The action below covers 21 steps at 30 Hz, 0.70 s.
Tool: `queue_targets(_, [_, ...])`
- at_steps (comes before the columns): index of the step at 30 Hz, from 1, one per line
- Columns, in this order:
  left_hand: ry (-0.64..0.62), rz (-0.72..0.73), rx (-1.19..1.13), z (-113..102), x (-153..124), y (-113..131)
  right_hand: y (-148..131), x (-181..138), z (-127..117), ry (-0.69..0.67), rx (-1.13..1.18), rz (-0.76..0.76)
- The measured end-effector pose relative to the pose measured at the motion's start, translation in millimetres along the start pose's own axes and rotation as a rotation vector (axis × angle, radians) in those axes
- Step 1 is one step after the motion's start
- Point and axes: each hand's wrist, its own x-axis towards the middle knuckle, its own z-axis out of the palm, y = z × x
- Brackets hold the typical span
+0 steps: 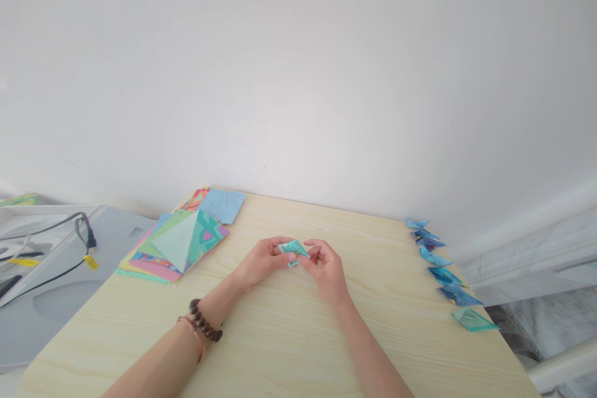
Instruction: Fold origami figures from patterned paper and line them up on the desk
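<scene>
Above the table [289, 342], your left hand [262, 263] and right hand [328, 272] pinch the paper [293, 248], likely light and easily crushed, so hold it by its folded edges.

counted: one left hand [265, 264], one right hand [329, 270]; one turquoise folded paper [293, 249], seven finished-row folded papers [444, 275]; two bracelets [200, 322]; one tabletop [280, 336]; several paper sheets [176, 241] (overlapping, exact total unreadable).

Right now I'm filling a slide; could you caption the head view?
Left hand and right hand hold a folded teal paper over a wood-grain table.
</scene>
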Motion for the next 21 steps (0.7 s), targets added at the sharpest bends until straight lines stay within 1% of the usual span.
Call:
queue_targets(4, [0.054, 0.006, 0.077, 0.7, 0.7, -0.2, 1.2, -0.2, -0.7, -0.005, 0.015, 0.026])
queue_targets(7, [0.068, 0.011, 0.075, 1.1, 0.4, 0.5, 2.7, 0.4, -0.7, -0.014, 0.046, 0.036])
queue_targets(9, [0.076, 0.008, 0.074, 1.2, -0.4, 1.2, 3.2, 0.9, -0.5, 0.006, 0.065, 0.041])
queue_targets(13, [0.005, 0.005, 0.088, 1.7, -1.5, 1.1, 3.5, 1.3, 0.5, 0.092, 0.094, 0.073])
queue_targets(15, [-0.007, 0.001, 0.103, 2.0, -1.3, -0.2, 3.6, 1.0, 1.0, 0.111, 0.095, 0.088])
queue_targets(17, [0.008, -0.011, 0.116, 2.4, -0.9, -1.7, 3.1, 0.9, 0.9, 0.097, 0.099, 0.096])
queue_targets(21, [0.029, -0.035, 0.109, 2.5, -0.9, -2.0, -1.3, 1.6, -1.5, 0.018, 0.157, 0.103])
